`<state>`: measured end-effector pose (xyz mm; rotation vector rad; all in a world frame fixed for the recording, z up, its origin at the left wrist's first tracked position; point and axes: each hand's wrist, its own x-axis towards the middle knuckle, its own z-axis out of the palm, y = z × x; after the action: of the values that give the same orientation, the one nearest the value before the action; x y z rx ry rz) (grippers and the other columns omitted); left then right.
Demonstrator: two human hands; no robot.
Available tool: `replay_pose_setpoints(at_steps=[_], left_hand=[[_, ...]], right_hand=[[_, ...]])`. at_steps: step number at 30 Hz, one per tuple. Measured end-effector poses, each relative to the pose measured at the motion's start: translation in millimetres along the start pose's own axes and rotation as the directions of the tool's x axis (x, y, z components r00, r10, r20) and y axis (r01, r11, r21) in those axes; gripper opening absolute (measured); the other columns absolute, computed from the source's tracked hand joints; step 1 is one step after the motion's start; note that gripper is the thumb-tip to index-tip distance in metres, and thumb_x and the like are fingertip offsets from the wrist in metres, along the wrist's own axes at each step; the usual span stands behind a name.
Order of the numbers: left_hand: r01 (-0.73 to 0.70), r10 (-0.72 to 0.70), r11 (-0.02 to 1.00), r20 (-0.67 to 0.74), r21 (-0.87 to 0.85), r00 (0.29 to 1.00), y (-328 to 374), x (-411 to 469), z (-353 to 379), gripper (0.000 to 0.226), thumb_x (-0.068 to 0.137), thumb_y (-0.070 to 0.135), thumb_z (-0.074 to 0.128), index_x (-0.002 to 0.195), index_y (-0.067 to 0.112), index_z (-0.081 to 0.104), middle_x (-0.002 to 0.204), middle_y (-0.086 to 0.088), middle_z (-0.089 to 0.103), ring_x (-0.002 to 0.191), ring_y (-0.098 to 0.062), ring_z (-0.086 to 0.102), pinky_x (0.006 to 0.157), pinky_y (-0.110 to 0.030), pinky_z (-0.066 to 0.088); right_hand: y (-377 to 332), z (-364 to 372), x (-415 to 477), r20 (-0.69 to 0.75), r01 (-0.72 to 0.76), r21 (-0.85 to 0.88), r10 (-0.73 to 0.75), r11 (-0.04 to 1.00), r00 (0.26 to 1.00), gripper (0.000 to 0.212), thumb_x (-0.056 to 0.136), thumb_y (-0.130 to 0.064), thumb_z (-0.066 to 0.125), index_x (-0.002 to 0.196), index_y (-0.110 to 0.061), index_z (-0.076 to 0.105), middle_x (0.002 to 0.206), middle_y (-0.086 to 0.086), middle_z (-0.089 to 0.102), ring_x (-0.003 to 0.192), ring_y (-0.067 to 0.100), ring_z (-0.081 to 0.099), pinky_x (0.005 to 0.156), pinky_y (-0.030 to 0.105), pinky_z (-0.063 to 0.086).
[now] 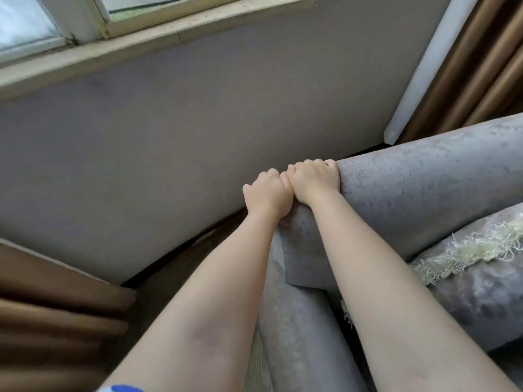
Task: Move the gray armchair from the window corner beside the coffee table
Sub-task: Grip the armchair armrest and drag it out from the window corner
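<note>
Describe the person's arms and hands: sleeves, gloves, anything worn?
Bare left forearm and right forearm, no sleeves in view. Ungloved left hand and right hand; no rings, watch or bands visible. Only clothing: blue-and-white fabric at the bottom edge by the left arm.

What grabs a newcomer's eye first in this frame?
Two bare forearms run up mid-frame, the left grip and right grip side by side, curled over the top edge of the gray armchair. Behind it, the gray wall under the window at upper left; brown curtain at upper right.
</note>
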<state>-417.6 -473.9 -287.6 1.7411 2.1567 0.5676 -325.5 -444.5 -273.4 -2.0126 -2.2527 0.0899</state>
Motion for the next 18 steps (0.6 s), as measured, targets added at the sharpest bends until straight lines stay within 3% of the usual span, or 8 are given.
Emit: replay_pose_setpoints(at_steps=[18], left_hand=[[0.022,-0.021,0.998,-0.025,0.061,0.999,-33,-83,-27,0.035,0.095,0.029,0.018,0.085,0.015,0.048,0.097,-0.004,0.055,0.092,-0.026,0.05,0.076,-0.04,0.03]], right_hand=[[-36,-7,-81,-0.065,0.081,-0.03,-0.083,0.996,0.994,0.044,0.096,-0.027,0.025,0.095,-0.016,0.067,0.103,0.004,0.065,0.103,0.025,0.053,0.091,0.036,0.028]])
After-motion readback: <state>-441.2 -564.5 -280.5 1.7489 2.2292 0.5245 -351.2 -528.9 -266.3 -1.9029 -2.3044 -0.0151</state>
